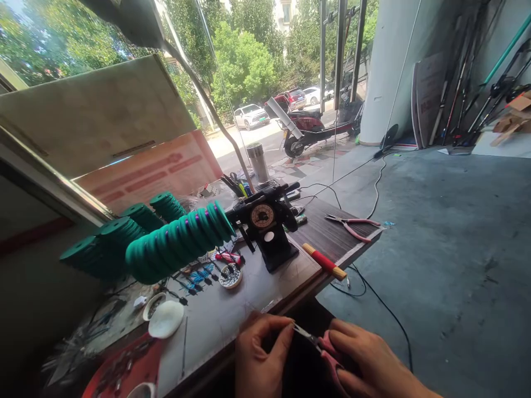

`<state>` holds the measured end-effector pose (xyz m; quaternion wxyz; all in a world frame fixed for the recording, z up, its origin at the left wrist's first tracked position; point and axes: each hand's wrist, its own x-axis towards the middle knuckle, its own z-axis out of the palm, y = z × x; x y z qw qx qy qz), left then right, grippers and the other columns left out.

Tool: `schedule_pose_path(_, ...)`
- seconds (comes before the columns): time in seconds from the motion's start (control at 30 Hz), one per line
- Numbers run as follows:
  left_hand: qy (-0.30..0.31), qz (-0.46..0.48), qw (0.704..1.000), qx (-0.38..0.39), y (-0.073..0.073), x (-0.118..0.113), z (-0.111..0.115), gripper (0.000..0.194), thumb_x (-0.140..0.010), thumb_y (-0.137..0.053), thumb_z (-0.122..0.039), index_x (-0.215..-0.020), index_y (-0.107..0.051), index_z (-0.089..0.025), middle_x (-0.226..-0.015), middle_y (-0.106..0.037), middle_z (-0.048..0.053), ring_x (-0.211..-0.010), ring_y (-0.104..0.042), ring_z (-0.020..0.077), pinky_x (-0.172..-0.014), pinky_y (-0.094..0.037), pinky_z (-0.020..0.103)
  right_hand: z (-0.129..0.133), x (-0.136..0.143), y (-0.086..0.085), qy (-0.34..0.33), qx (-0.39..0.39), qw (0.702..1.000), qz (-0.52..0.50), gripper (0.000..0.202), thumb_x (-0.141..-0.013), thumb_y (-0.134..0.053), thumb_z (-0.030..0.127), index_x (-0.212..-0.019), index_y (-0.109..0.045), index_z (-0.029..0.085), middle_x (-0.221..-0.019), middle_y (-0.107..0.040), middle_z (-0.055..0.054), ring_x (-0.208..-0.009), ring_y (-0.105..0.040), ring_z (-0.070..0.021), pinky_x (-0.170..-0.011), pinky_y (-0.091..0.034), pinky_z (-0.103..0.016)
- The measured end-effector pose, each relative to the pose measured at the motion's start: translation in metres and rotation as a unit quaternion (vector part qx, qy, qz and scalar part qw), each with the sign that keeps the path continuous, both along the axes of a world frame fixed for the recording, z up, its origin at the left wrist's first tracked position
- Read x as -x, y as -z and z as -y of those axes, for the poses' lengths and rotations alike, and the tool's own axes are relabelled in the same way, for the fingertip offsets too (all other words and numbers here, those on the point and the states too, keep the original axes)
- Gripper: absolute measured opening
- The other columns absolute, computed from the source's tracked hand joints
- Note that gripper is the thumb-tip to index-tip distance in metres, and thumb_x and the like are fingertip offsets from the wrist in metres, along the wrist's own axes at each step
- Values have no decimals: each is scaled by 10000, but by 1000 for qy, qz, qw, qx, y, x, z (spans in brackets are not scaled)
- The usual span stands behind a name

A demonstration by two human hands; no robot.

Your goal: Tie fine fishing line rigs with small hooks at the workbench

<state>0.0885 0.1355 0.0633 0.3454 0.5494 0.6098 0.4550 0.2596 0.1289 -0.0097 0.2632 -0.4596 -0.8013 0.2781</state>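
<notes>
nearest you, just off the front edge of the desk (pixel 232 341), your right hand (pixel 373 359) is curled round the pink-handled scissors (pixel 328 344), while your left hand (pixel 263 354) has thumb and forefinger pinched together at the blade tips. the scissors should feel light and stiff, their thin points the delicate part, so the handle loops look the safest grip. you can't make out what, if anything, sits in that left pinch, and your right fingers hide part of the loops. farther off, the green spools (pixel 178 243) hide some of the small parts behind them.
</notes>
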Motion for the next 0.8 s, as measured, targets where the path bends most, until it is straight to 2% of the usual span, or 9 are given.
schedule_pose_path(0.13,7,-6,1000,10,2,2,0,145,-673,-678,-350,-627,-728,-222,-616,-692,18,-625,-635,204,-657,-509,295,1,0,2,-4,4,1000,1,177,-813,-452,221,-637,-443,209,-674,-539,4,-569,-503,-121,-517,-387,-204)
schedule_pose_path(0.4,17,-18,1000,5,3,4,0,91,-677,-676,-299,-634,-728,-238,-627,-693,1,-635,-627,192,-666,-485,286,1,2,9,-20,4,1000,-9,238,-837,-428,242,-612,-496,206,-652,-559,-3,-556,-533,-120,-505,-400,-189)
schedule_pose_path(0.53,39,-47,998,0,6,5,1,111,-713,-644,-297,-646,-721,-252,-645,-705,-1,-652,-633,204,-652,-463,308,-3,-12,-1,-17,0,1000,-3,224,-837,-420,227,-623,-485,208,-664,-559,2,-553,-539,-117,-507,-415,-192)
schedule_pose_path(0.6,53,-90,993,-46,9,6,4,106,-726,-631,-259,-650,-705,-256,-643,-701,-10,-661,-630,203,-655,-442,321,-14,-32,-16,28,-31,999,17,192,-839,-467,286,-662,-492,215,-687,-565,-1,-559,-541,-128,-509,-418,-215)
schedule_pose_path(0.67,81,-146,978,-124,14,6,9,107,-725,-621,-188,-662,-680,-251,-625,-685,-23,-639,-614,186,-668,-424,335,-34,-56,-34,130,-90,985,72,198,-791,-578,398,-725,-528,218,-761,-593,-33,-608,-566,-161,-515,-407,-250)
schedule_pose_path(0.7,97,-175,966,-167,18,6,12,118,-719,-617,-154,-663,-664,-246,-607,-674,-28,-616,-601,173,-669,-416,338,-47,-67,-44,187,-118,968,117,227,-756,-621,431,-739,-556,214,-784,-606,-60,-634,-583,-185,-485,-369,-253)
schedule_pose_path(0.73,112,-199,951,-207,22,6,14,131,-712,-614,-126,-659,-647,-242,-586,-662,-33,-589,-589,160,-659,-411,336,-62,-75,-53,231,-125,950,171,219,-743,-640,419,-777,-597,207,-815,-620,-86,-681,-601,-208,-481,-331,-257)
schedule_pose_path(0.8,131,-234,925,-271,32,5,18,154,-698,-610,-94,-631,-614,-233,-536,-639,-37,-537,-569,140,-621,-407,320,-92,-85,-68,249,-96,933,242,211,-689,-682,353,-786,-652,168,-777,-634,-95,-696,-617,-224,-484,-264,-269)
